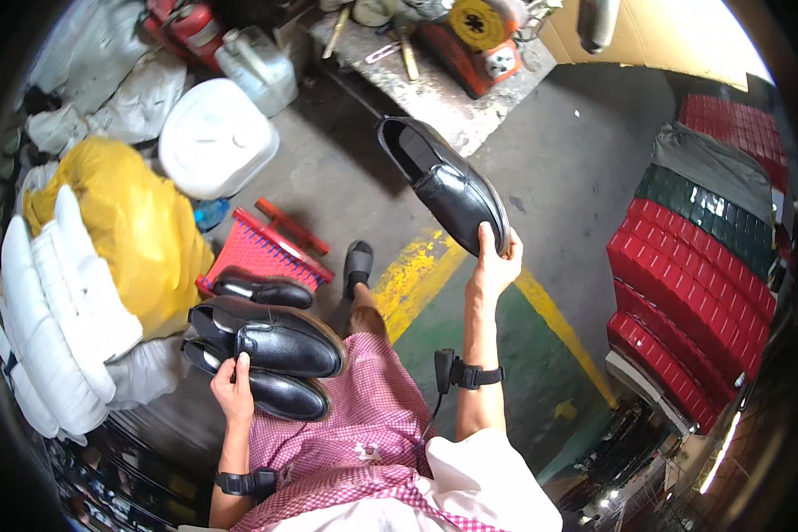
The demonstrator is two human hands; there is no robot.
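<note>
Gripped by its toe in my right hand [495, 263], a black leather slip-on shoe [443, 191] is held out in front with its opening toward the far left. My left hand [233, 390] is closed on a second black shoe [288, 339], thumb and fingers at its side near the opening. Just below that one, and partly hidden by it and by my hand, is another black shoe [288, 396]. Beyond them a further black shoe [266, 288] lies at the edge of a red plastic stool [270, 248].
A cluttered worktable [461, 115] with an orange-and-yellow device stands ahead. Stacked red boxes [683, 301] rise on the right. A yellow sack [120, 230], white padded pieces [62, 310] and a white plastic jug [213, 137] crowd the left. Yellow lines [412, 279] mark the floor.
</note>
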